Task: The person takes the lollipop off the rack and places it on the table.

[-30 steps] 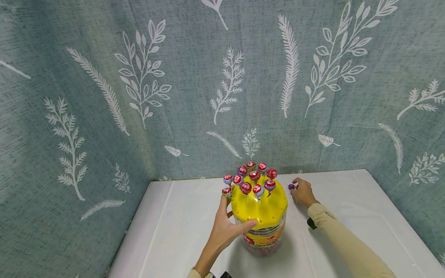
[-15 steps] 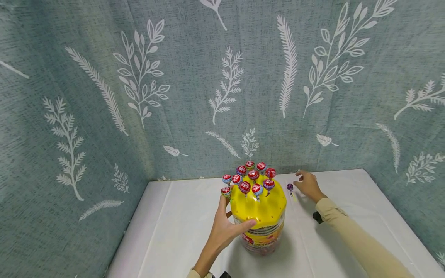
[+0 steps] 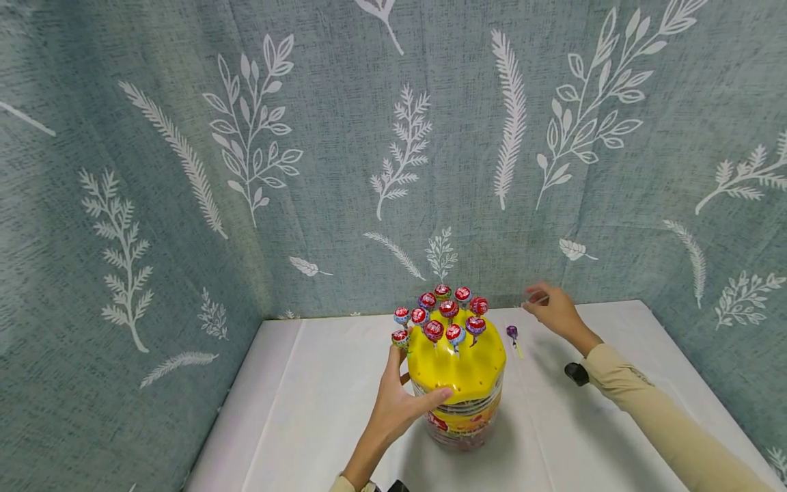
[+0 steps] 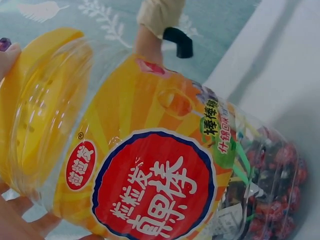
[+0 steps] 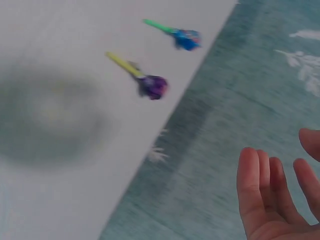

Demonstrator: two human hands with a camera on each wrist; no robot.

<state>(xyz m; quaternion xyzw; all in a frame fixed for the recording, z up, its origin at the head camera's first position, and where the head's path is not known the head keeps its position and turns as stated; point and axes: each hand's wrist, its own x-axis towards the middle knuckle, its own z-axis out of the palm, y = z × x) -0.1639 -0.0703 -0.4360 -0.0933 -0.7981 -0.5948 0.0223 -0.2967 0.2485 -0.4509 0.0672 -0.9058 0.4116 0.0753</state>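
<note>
A clear jar [image 4: 117,145] with a yellow lid [image 3: 458,372] stands on the table. Several wrapped lollipops [image 3: 449,309] stick upright out of the lid, mostly toward its back and left. My left hand [image 3: 396,403] grips the jar's top, thumb on the lid's front edge and fingers around the left side. Right of the jar, a purple lollipop [image 3: 512,332] with a yellow stick lies on the table. My right hand [image 3: 556,311] is raised beyond it, fingers relaxed and holding nothing. A blue lollipop [image 5: 187,39] with a green stick lies near the purple one in the right wrist view.
A white cloth covers the table [image 3: 326,389]. Green leaf-patterned fabric [image 3: 344,171] rises behind it and along both sides. More wrapped candies [image 4: 280,185] fill the bottom of the jar in the left wrist view.
My right hand has let go of the purple lollipop, which now lies on the table, and has moved right and upward. My left hand has stayed on the jar.
</note>
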